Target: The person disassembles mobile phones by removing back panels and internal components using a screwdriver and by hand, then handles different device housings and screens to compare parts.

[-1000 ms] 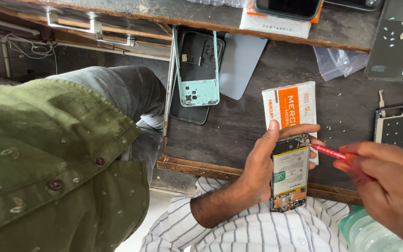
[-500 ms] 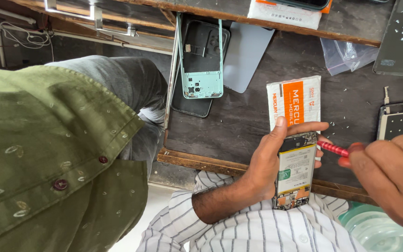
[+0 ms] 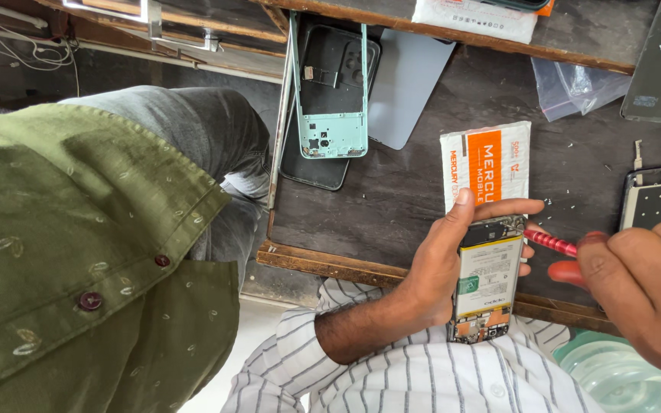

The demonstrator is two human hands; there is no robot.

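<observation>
Your left hand (image 3: 441, 264) grips the opened phone (image 3: 487, 279) (battery showing); your right hand (image 3: 640, 287) pinches a red screwdriver (image 3: 551, 243) at its top edge.

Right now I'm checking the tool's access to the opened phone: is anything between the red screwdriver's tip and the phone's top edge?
Nothing visible. The right hand brings the red screwdriver in from the side; its tip sits at the opened phone. The left hand grips the phone, fingers curling over the top edge, just above the tip.

Single head-worn camera, looking steeply down, close above the left hand (image 3: 437, 268), dark worktable (image 3: 392, 199) beyond it, right hand (image 3: 644, 283) cut by the frame edge
</observation>
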